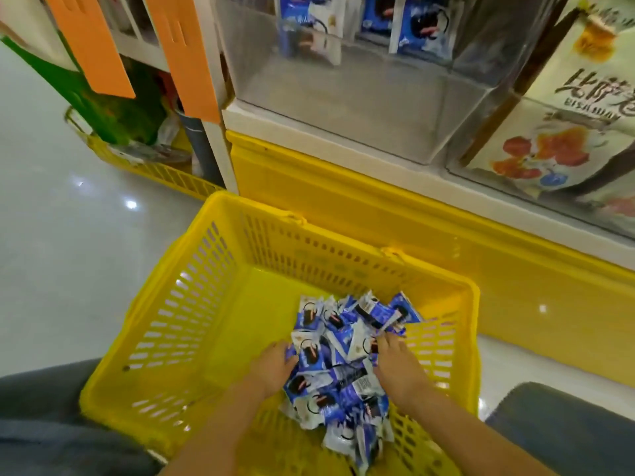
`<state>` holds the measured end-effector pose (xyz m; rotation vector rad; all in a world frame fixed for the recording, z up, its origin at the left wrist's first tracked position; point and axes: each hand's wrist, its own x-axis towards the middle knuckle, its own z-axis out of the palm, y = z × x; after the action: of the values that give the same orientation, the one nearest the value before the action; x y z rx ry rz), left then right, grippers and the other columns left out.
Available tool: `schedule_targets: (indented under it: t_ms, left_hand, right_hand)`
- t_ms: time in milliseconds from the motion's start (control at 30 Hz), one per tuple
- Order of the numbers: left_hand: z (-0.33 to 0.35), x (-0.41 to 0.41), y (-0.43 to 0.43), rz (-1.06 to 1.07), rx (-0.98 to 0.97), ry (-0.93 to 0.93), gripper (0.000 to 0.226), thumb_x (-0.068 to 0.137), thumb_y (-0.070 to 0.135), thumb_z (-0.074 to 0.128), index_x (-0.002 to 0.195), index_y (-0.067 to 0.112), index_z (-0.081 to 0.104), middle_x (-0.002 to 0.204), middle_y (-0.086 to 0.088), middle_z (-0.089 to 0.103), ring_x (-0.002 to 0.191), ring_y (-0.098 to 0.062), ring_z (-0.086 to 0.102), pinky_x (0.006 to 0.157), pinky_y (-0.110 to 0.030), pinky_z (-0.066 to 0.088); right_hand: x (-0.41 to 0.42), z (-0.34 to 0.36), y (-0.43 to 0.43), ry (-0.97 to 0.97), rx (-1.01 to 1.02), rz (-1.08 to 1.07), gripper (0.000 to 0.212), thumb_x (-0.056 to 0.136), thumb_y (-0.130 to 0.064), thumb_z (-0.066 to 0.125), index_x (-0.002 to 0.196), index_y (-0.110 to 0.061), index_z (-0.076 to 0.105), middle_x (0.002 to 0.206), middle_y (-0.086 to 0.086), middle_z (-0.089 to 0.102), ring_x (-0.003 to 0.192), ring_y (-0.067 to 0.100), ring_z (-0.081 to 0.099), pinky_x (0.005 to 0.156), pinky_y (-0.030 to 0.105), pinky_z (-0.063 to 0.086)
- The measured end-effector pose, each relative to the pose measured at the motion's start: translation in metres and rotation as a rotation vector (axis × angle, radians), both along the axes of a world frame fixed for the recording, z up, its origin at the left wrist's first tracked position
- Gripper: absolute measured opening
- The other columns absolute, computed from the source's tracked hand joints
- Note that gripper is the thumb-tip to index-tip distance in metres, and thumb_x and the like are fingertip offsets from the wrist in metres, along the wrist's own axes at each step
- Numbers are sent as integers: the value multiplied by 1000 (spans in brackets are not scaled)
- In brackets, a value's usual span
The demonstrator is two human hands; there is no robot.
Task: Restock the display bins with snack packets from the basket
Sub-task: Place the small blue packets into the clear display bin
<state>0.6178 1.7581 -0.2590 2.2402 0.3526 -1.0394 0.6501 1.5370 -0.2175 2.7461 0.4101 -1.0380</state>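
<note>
A yellow slotted plastic basket (192, 304) stands on the floor below me. In its right half lies a heap of small blue-and-white snack packets (343, 359). My left hand (275, 367) presses against the left side of the heap, fingers curled into the packets. On the right side my right hand (398, 364) does the same, so both hands hold the pile between them. Above stands a clear display bin (343, 97) with a few of the same blue packets (309, 18) at its back.
A yellow cabinet base (515, 269) runs under the bins. To the right, a second clear bin (567, 115) holds cream-coloured printed packs. Another yellow basket (147, 166) with green packaging sits at the left by a white shelf post. My grey-trousered knees flank the basket on the glossy floor.
</note>
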Motion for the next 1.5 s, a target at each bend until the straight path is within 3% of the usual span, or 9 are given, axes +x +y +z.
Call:
schedule_targets:
  t_ms: [167,333,600,667,800,1000,1233,1400,1500]
  left_hand:
    - [-17,17,-13,234,-113,42,20,95,25,52,84,11,43,94,-12,43,83,-23,40,76,-32,38]
    - [-21,22,-27,418,-222,-60,28,87,16,65,81,14,37,67,1,32,62,-16,36,57,-25,31]
    - [-3,29,-33,413,-335,0,8,88,14,63,88,13,54,83,-9,57,73,-20,56,69,-34,51]
    - [11,30,-30,493,-379,36,12,91,20,58,81,18,53,77,-2,53,68,-15,54,61,-28,54]
    - [41,26,-29,671,-470,55,10,95,31,48,98,21,47,96,4,51,86,-14,51,83,-41,49]
    - [102,21,-37,791,-988,87,43,88,48,47,116,17,59,102,-10,72,88,-28,69,68,-40,57]
    - [156,12,-34,722,-861,-423,25,87,35,58,109,25,58,114,-9,66,100,-24,65,85,-52,52]
    - [201,12,-31,699,-866,-547,40,77,50,58,113,34,55,116,7,64,106,-11,61,92,-40,50]
    - [229,18,-22,620,-894,-613,50,66,51,63,112,33,55,110,11,66,97,-2,64,75,-20,54]
  right_hand:
    - [24,4,5,85,21,-50,62,92,-32,57,141,-10,24,143,13,31,126,29,42,101,33,39]
    - [39,19,-3,223,113,-103,55,86,-32,66,128,-10,38,133,13,40,113,28,51,86,32,42]
    - [44,42,-21,142,335,-144,34,84,-40,66,91,-20,39,74,-6,41,68,15,41,51,23,27]
    - [47,54,-19,62,466,-259,32,81,-43,68,92,-22,47,74,-5,47,62,11,42,50,19,28]
    - [43,80,-4,-18,769,-579,19,80,-35,71,85,-29,53,80,-7,52,65,2,50,52,11,36]
    - [23,120,18,1,1113,-891,15,83,-20,70,89,-22,56,97,-3,60,78,9,61,54,10,48]
    - [16,158,30,46,1391,-1095,29,84,-16,67,110,-6,58,106,11,65,80,13,68,59,16,53]
    - [10,190,34,145,1460,-918,25,87,-15,64,111,-14,61,110,10,66,86,13,69,65,17,53]
    - [11,211,34,126,1431,-786,26,87,-16,63,112,-16,62,109,8,65,91,14,68,73,22,55]
